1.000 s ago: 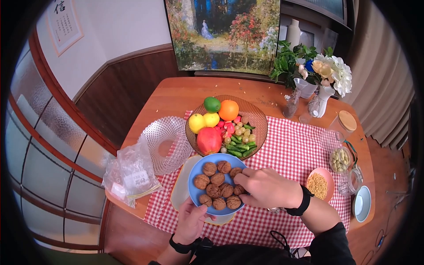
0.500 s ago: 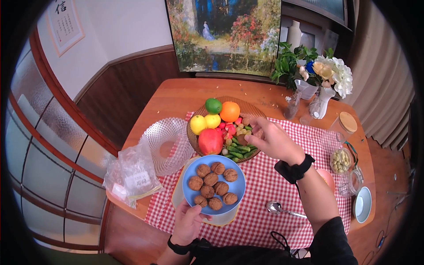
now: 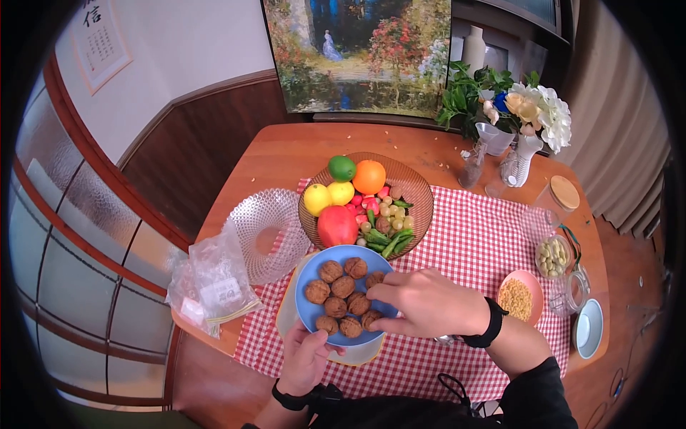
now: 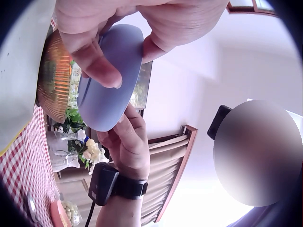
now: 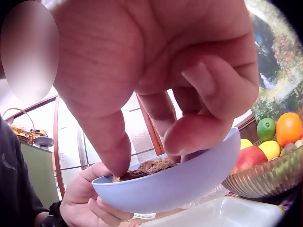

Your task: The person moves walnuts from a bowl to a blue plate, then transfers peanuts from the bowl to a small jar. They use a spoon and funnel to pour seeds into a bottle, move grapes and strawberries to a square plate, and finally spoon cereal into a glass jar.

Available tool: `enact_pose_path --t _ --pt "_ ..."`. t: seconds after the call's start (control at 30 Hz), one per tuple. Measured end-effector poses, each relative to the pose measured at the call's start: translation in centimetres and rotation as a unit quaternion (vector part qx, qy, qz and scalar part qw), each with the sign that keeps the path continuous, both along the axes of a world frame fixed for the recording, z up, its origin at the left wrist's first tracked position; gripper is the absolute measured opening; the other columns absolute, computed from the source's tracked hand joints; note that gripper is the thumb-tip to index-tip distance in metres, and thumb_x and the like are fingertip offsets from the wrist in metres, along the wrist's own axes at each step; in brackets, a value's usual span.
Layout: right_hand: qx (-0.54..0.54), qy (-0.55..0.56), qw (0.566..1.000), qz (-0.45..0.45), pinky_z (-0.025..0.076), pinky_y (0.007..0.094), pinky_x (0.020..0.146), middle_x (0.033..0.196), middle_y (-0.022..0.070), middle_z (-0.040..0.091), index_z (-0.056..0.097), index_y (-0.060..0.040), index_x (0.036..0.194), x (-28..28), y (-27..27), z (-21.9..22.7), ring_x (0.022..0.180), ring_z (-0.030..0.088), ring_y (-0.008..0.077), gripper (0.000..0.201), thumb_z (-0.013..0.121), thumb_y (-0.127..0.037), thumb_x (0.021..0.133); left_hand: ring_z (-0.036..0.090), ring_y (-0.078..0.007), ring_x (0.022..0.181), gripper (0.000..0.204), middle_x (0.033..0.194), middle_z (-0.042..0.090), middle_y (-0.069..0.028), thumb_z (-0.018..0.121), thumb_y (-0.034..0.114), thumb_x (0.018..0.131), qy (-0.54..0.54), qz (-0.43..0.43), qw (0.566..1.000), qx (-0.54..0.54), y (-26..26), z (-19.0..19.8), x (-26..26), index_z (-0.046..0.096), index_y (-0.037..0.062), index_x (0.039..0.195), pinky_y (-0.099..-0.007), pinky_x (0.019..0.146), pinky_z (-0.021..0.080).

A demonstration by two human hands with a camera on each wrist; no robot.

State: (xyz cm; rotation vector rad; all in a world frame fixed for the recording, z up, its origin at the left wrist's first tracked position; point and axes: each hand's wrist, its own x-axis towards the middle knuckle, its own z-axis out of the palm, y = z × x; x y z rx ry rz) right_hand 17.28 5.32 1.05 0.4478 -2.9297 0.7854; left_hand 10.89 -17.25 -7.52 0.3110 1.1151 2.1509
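My left hand [image 3: 304, 357] holds a blue bowl [image 3: 307, 275] by its near rim, thumb on one side and fingers underneath. Several walnuts [image 3: 343, 287] lie inside it. Over the bowl's right side reaches my right hand [image 3: 429, 304], its thumb and fingers bent down among the walnuts. In the right wrist view its thumb tip touches a walnut [image 5: 156, 165]; whether the fingers pinch it, I cannot tell. Just beyond stands a ribbed amber bowl [image 3: 421, 214] of fruit, grapes and small green vegetables, with a walnut [image 3: 383, 225] on top of them.
An empty-looking glass bowl [image 3: 246, 214] and a plastic bag [image 3: 218, 279] are at the left. A white tray [image 5: 236, 213] sits below the blue bowl. To the right are a pink bowl of yellow kernels [image 3: 516, 300], a jar of pale nuts [image 3: 552, 257] and a light-blue bowl [image 3: 588, 329].
My right hand carried a walnut from the blue bowl to the amber bowl, let it go among the green vegetables, and came back over the blue bowl. My left hand stays on the rim.
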Motion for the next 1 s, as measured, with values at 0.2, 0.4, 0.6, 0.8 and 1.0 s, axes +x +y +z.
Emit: enact_pose_path --t 0.2,0.4,0.6,0.8,1.0 --pt "0.043 -0.015 0.999 -0.020 0.050 0.0390 0.051 0.073 0.0139 0.061 0.052 -0.0006 0.092 0.4 -1.4 0.2 0.060 0.063 0.0315 0.036 0.069 -0.030 0.080 0.063 -0.0220 0.091 0.036 0.112 0.059 -0.0142 0.055 0.014 0.089 -0.013 0.003 1.000 0.001 0.1 0.2 0.2 0.047 -0.0014 0.120 -0.0345 0.070 0.053" --pt "-0.181 0.004 0.982 -0.044 0.049 0.0305 0.050 0.071 0.0074 0.059 0.052 -0.0031 0.091 -0.5 1.4 1.0 0.058 0.062 0.0190 0.025 0.070 -0.016 0.080 0.062 -0.0215 0.090 0.035 0.112 0.060 -0.0140 0.055 0.013 0.089 -0.016 -0.001 1.000 0.008 -0.6 -0.7 -0.1 0.047 -0.0014 0.120 -0.0350 0.071 0.054" --pt "-0.154 0.058 0.949 -0.268 0.050 0.0343 0.066 0.081 0.0154 0.064 0.054 0.0001 0.093 -4.4 7.9 -2.1 0.073 0.064 0.0243 0.028 0.067 -0.022 0.082 0.063 -0.0215 0.090 0.035 0.111 0.060 -0.0138 0.053 0.013 0.089 -0.017 0.036 0.999 0.021 -2.0 -0.9 0.3 0.047 -0.0017 0.120 -0.0347 0.071 0.054" --pt "-0.176 0.012 0.947 -0.268 0.050 0.0340 0.064 0.080 0.0167 0.064 0.055 0.0018 0.092 -3.9 6.5 -1.3 0.070 0.064 0.0232 0.025 0.065 -0.020 0.084 0.063 -0.0214 0.090 0.035 0.110 0.060 -0.0136 0.054 0.011 0.089 -0.028 0.071 0.997 0.027 -2.9 -1.4 1.9 0.046 -0.0024 0.121 -0.0339 0.070 0.054" --pt "-0.130 0.014 0.986 -0.100 0.050 0.0326 0.058 0.073 0.0146 0.061 0.060 0.0000 0.090 0.9 -0.3 0.0 0.064 0.064 0.0232 0.018 0.068 -0.011 0.079 0.061 -0.0224 0.097 0.037 0.114 0.059 -0.0136 0.053 0.014 0.090 -0.030 0.052 0.998 0.024 -2.8 -1.4 4.6 0.047 -0.0026 0.122 -0.0341 0.074 0.054"
